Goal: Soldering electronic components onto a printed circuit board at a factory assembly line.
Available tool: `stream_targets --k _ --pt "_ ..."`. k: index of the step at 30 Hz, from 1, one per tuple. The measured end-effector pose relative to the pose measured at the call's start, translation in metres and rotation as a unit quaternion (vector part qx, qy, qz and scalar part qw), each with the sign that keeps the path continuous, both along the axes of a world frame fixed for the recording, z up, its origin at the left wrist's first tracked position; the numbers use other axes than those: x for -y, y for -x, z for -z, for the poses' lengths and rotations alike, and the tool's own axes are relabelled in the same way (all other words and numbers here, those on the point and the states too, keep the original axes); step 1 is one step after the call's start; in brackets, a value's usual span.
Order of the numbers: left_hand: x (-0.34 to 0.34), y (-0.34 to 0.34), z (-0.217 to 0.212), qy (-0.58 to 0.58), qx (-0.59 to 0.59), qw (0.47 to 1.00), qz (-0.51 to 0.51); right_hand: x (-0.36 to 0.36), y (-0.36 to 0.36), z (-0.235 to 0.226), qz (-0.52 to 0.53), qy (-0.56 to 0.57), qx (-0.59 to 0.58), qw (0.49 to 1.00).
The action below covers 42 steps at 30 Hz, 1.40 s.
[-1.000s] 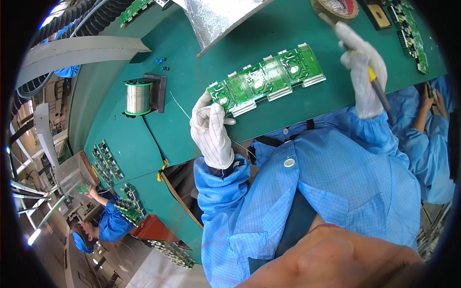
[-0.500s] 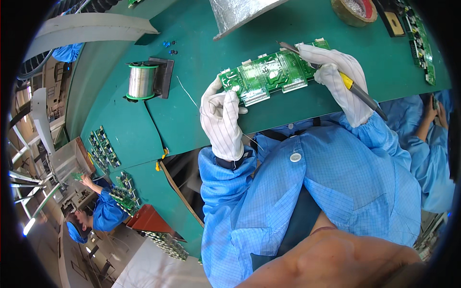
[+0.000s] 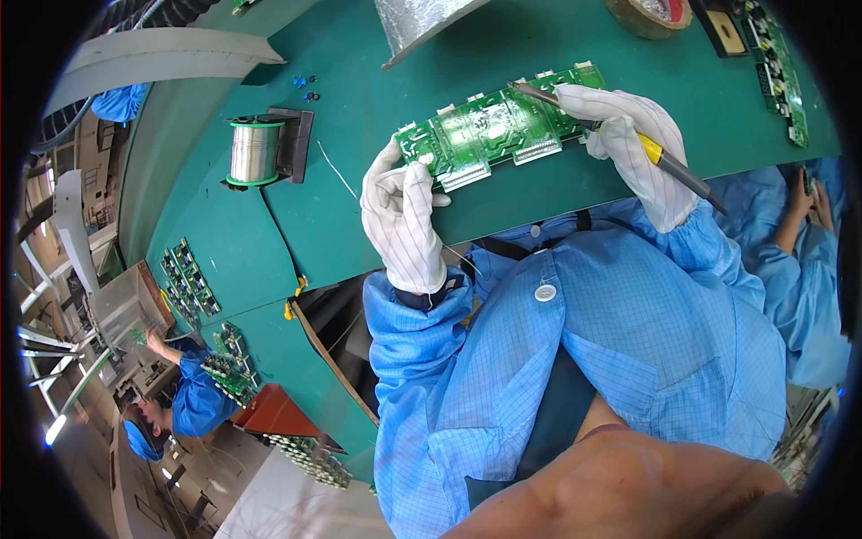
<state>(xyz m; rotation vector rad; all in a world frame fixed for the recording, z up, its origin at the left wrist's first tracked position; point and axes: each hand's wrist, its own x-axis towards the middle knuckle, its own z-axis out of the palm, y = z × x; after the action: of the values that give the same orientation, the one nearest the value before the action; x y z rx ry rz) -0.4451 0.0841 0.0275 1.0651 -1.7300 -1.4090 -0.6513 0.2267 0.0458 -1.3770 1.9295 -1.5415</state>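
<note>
The green circuit board (image 3: 499, 128) lay near the bench's (image 3: 359, 216) front edge, bare green mat beyond it. The left hand (image 3: 403, 220) pinched its left end; the right hand (image 3: 630, 148) gripped a soldering iron (image 3: 620, 135) over its right end.

No packages, signs or screens in view.
The nearest thing to a label is the round paper core face of the brown roll of tape (image 3: 648, 13) at one o'clock on the green bench top (image 3: 359, 216); its print is too small to make out.
</note>
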Motion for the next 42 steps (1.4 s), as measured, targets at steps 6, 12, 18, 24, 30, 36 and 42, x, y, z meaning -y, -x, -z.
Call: stream_targets --k 6,12,18,24,30,36,42 --pt "-0.001 0.002 0.002 0.017 -0.003 1.000 -0.009 -0.018 0.000 -0.004 0.042 -0.004 0.082 0.996" --pt "0.000 0.000 0.005 0.033 0.012 0.999 -0.023 -0.038 0.024 0.011 0.100 0.028 0.099 0.990" --pt "-0.002 0.006 -0.002 0.010 -0.004 1.000 -0.020 -0.038 0.055 0.015 0.240 0.034 0.100 0.965" --pt "-0.002 0.005 -0.001 0.018 0.008 1.000 -0.012 -0.043 0.053 0.025 0.192 0.068 0.096 0.974" --pt "-0.001 0.003 0.000 0.005 0.013 1.000 -0.017 -0.046 0.035 0.021 0.140 0.053 0.058 0.987" --pt "-0.001 0.004 0.000 0.045 0.014 0.999 -0.024 -0.036 0.024 0.030 0.053 0.056 -0.031 0.997" --pt "0.011 -0.012 0.000 0.085 0.020 0.996 -0.033 -0.027 0.017 0.029 0.004 0.101 0.021 0.995"
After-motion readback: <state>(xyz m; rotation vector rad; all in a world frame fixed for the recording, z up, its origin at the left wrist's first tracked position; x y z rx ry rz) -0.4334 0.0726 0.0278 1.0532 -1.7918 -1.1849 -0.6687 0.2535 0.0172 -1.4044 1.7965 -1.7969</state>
